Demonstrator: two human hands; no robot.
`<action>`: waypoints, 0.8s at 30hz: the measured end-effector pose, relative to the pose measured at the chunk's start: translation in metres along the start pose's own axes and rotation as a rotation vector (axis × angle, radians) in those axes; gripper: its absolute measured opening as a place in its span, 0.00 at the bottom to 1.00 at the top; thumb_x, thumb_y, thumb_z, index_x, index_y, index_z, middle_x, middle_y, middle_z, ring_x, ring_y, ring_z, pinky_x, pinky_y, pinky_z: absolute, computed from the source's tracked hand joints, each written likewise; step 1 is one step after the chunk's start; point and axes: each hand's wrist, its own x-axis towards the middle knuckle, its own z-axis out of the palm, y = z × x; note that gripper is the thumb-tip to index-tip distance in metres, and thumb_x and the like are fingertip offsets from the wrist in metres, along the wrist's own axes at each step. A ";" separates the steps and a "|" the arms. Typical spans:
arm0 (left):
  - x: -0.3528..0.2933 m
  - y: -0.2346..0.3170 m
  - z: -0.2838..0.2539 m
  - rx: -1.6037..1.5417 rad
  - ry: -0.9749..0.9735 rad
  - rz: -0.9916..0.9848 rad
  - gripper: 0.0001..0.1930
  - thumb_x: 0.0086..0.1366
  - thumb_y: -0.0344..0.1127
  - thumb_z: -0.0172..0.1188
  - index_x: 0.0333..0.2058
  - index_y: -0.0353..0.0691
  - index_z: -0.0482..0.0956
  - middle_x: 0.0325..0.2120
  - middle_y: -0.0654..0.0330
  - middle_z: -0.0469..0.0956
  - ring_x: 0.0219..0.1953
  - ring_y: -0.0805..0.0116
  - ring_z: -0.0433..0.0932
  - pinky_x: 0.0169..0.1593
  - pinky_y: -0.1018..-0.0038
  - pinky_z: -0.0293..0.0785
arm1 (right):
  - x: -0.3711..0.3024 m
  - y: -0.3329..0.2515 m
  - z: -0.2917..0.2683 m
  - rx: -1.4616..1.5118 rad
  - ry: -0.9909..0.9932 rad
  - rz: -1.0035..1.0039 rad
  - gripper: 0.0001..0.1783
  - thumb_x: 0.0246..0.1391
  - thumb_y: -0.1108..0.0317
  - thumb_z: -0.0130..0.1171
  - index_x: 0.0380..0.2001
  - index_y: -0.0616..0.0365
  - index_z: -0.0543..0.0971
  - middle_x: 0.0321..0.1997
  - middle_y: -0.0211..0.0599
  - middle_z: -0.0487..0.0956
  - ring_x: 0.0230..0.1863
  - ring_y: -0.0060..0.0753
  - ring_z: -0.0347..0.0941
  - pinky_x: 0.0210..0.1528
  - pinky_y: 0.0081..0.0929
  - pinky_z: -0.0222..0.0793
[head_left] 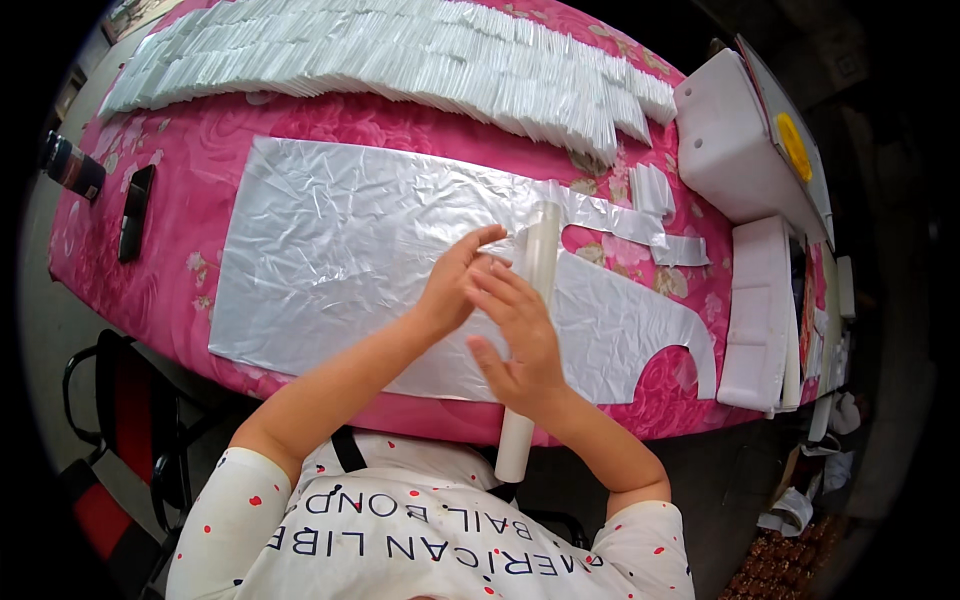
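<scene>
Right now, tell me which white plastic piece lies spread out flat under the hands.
The large silvery-white sheet on the pink floral cloth, spread open; the others sit folded in overlapping rows along the table's far edge.

A small home-style packing workshop. A table (150, 290) draped in pink floral cloth fills the view. Long rows of folded white plastic pieces (400, 50) run along twelve o'clock, stacked white foam blocks (760, 310) sit at three o'clock, and a chair (120, 400) stands at eight o'clock.

Silvery crinkled plastic sheet (400, 250) on pink rose-patterned tablecloth (180, 200) (white roll (530, 330), white folded stacks (400, 50) too)
</scene>
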 end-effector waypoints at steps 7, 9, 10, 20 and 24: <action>0.063 0.006 0.003 -0.509 0.016 -0.454 0.33 0.68 0.54 0.29 0.57 0.27 0.51 0.52 0.48 0.64 0.42 0.59 0.73 0.42 0.70 0.70 | -0.071 0.052 -0.048 -0.203 -0.022 0.187 0.23 0.51 0.64 0.54 0.51 0.61 0.70 0.56 0.44 0.68 0.60 0.49 0.60 0.60 0.39 0.54; 0.067 0.004 0.001 -0.516 0.030 -0.494 0.33 0.68 0.54 0.29 0.57 0.27 0.52 0.52 0.48 0.65 0.42 0.58 0.74 0.42 0.70 0.70 | -0.077 0.057 -0.052 -0.221 -0.098 0.177 0.24 0.51 0.63 0.53 0.52 0.60 0.69 0.58 0.44 0.66 0.61 0.48 0.58 0.61 0.39 0.53; 0.067 0.006 0.003 -0.521 0.032 -0.518 0.33 0.68 0.54 0.29 0.56 0.27 0.53 0.52 0.48 0.65 0.42 0.58 0.74 0.42 0.70 0.70 | -0.079 0.058 -0.054 -0.235 -0.147 0.166 0.25 0.51 0.62 0.53 0.53 0.60 0.68 0.59 0.44 0.65 0.62 0.48 0.57 0.61 0.39 0.52; -0.005 0.049 -0.073 -0.209 0.148 -0.327 0.31 0.67 0.57 0.31 0.52 0.33 0.62 0.47 0.51 0.71 0.41 0.65 0.74 0.43 0.72 0.70 | -0.028 0.043 0.005 -0.354 -0.411 -0.169 0.33 0.53 0.48 0.47 0.56 0.57 0.65 0.64 0.41 0.58 0.67 0.46 0.46 0.66 0.43 0.40; -0.076 0.072 -0.134 -0.128 0.252 -0.289 0.31 0.66 0.58 0.31 0.51 0.34 0.65 0.46 0.51 0.72 0.39 0.68 0.74 0.42 0.74 0.70 | 0.016 -0.015 0.074 0.054 -0.539 -0.399 0.30 0.53 0.49 0.47 0.52 0.59 0.68 0.59 0.43 0.65 0.64 0.46 0.52 0.64 0.41 0.47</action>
